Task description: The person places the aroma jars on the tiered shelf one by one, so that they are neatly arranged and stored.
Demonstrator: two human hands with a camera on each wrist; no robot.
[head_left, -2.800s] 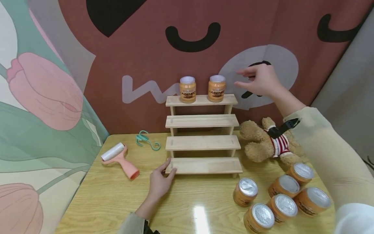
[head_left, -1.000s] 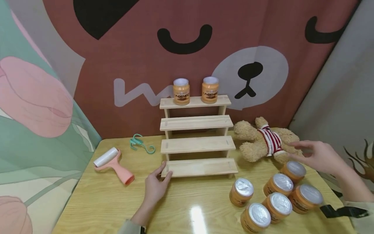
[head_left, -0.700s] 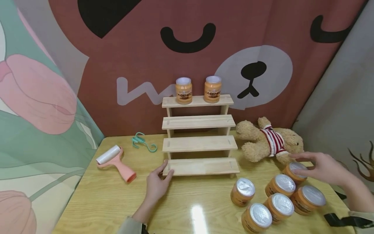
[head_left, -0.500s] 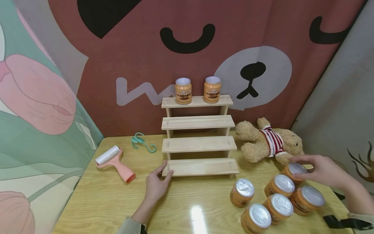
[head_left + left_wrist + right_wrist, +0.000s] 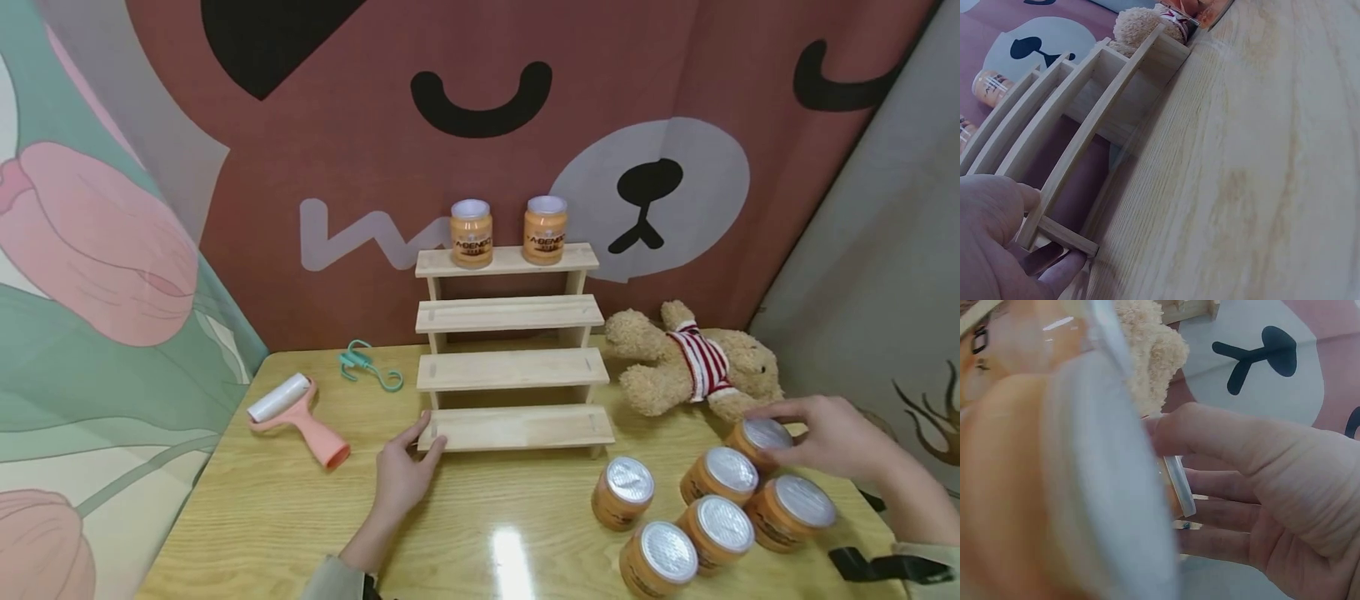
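A four-step wooden display stand (image 5: 513,367) stands at the back of the table. My left hand (image 5: 401,479) grips the left end of its lowest step; the left wrist view shows thumb and fingers on either side of that end. Two orange jars with pale tops, a left jar (image 5: 472,237) and a right jar (image 5: 545,233), sit upright on the top step. At the right, my right hand (image 5: 843,437) holds the rearmost jar (image 5: 763,433) of a group on the table, thumb and fingers around its silvery lid. A nearer jar (image 5: 1110,475) blocks part of the right wrist view.
Several more orange jars stand close to the held one, including a front jar (image 5: 660,558) and a left one (image 5: 622,493). A teddy bear (image 5: 697,362) lies behind them. A pink lint roller (image 5: 307,421) and a teal hook (image 5: 367,364) lie on the left of the table (image 5: 247,517).
My right hand has come down from beside the top step to the rearmost table jar and closed around it. My left hand has stayed on the stand.
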